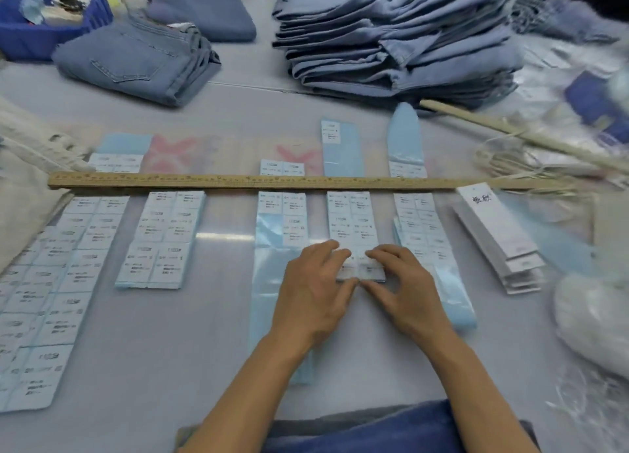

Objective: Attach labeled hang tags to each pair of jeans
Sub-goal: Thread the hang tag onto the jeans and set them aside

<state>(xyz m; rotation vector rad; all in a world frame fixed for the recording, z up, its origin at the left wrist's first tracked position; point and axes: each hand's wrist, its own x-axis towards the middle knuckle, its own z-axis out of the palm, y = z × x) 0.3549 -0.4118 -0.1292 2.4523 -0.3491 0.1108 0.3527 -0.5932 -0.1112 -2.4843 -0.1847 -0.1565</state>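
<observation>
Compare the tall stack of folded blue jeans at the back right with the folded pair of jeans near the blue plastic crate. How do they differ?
The tall stack of folded blue jeans holds many pairs piled in layers; the folded pair of jeans lies alone and low. The stack sits at the back right, the single pair at the back left beside the blue plastic crate. The single pair shows a back pocket; the stack shows mostly folded edges. Both are light blue denim.

Label sheets (163, 239) lie in rows across the desk (153, 350) under a ruler (238, 182). Behind, jeans (394, 40) stacked; hang tags (497, 238) right; far left, perhaps a bin (44, 20).
</observation>
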